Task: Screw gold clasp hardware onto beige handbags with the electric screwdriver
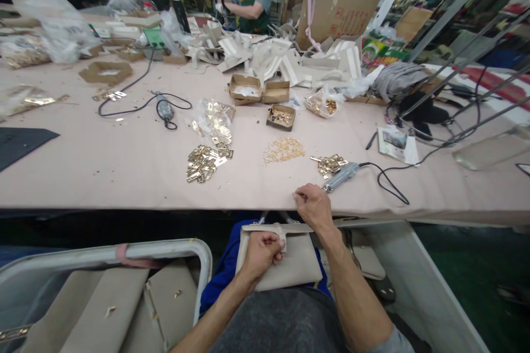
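Note:
A beige handbag [296,267] lies across my lap with its flap towards the table edge. My left hand [263,253] is closed on the short tab at the middle of the flap, and a small gold glint shows by its fingertips. Above the table's front edge, my right hand [313,205] has its fingers pinched together; what they hold, if anything, is too small to make out. Just right of that hand lies a grey electric screwdriver [342,176], beside a small heap of gold metal plates [330,164]. Tiny gold screws [284,150] are spread further back.
A larger heap of gold plates [202,164] and a second electric screwdriver [164,108] lie to the left. Small cardboard boxes [281,117] stand behind. Bins with beige bags flank me, the left one with a pale rim [174,245]. A co-worker [252,0] is across the table.

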Available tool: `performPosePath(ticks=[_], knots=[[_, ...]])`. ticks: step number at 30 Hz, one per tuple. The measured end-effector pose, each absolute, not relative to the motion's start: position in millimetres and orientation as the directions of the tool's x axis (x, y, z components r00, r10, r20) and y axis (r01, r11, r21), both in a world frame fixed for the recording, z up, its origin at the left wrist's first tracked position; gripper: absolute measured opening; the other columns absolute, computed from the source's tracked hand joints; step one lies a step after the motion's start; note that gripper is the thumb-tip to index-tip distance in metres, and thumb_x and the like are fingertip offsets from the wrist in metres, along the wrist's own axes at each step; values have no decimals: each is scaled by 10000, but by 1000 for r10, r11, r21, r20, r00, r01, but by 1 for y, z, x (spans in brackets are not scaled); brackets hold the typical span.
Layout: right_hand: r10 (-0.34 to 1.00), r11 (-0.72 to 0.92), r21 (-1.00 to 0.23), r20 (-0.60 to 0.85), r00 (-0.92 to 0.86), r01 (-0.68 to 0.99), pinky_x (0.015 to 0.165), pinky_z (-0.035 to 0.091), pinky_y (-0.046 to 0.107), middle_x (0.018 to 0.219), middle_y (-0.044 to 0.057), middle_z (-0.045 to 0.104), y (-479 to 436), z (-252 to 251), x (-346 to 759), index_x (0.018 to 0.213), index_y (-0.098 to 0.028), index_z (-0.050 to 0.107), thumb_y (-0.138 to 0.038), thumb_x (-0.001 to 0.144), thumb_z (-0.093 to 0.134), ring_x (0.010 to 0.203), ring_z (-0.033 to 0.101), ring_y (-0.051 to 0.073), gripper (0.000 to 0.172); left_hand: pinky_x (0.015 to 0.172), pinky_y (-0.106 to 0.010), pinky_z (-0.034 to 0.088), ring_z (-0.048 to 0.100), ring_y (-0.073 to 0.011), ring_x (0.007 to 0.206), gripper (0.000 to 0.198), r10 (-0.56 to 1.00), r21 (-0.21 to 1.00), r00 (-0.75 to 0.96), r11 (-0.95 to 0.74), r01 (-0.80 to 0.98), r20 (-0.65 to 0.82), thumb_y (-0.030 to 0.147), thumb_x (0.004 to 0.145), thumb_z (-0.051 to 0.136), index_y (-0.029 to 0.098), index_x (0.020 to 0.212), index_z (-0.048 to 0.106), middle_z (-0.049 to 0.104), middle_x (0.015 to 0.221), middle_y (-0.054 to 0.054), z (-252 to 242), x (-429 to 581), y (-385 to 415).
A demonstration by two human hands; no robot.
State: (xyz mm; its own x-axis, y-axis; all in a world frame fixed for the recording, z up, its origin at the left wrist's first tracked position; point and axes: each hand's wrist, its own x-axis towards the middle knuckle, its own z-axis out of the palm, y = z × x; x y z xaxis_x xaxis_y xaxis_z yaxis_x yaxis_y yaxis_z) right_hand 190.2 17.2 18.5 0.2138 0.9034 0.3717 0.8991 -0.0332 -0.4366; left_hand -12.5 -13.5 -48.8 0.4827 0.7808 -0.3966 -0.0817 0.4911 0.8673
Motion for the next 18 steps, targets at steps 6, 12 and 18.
performPosePath(ticks=[6, 12, 18], knots=[[920, -69, -603, 269, 284, 795, 681, 471, 324, 780, 54, 642, 2, 29, 190, 1043, -184, 694, -233, 857, 585, 702, 597, 233, 221, 399, -199, 373, 501, -120, 393, 461, 769, 857, 485, 510, -73, -416, 503, 650, 870, 86, 692, 677, 618, 509, -78, -42, -11, -11], [959, -87, -959, -7, 284, 271, 515, 468, 259, 776, 37, 646, -32, 27, 188, 1056, -161, 732, -408, 838, 744, 579, 579, 178, 329, 432, -200, 391, 525, -113, 427, 443, 722, 827, 542, 556, -82, -431, 470, 650, 880, 63, 727, 722, 647, 563, -92, -35, -13, -9], [945, -194, -981, -191, 266, -14, 471, 495, 258, 744, 60, 671, -59, 5, 167, 974, -147, 745, -471, 789, 844, 527, 593, 183, 385, 428, -204, 407, 541, -123, 430, 425, 692, 804, 554, 591, -66, -463, 438, 638, 888, 56, 744, 734, 650, 564, -93, -36, -14, -7]])
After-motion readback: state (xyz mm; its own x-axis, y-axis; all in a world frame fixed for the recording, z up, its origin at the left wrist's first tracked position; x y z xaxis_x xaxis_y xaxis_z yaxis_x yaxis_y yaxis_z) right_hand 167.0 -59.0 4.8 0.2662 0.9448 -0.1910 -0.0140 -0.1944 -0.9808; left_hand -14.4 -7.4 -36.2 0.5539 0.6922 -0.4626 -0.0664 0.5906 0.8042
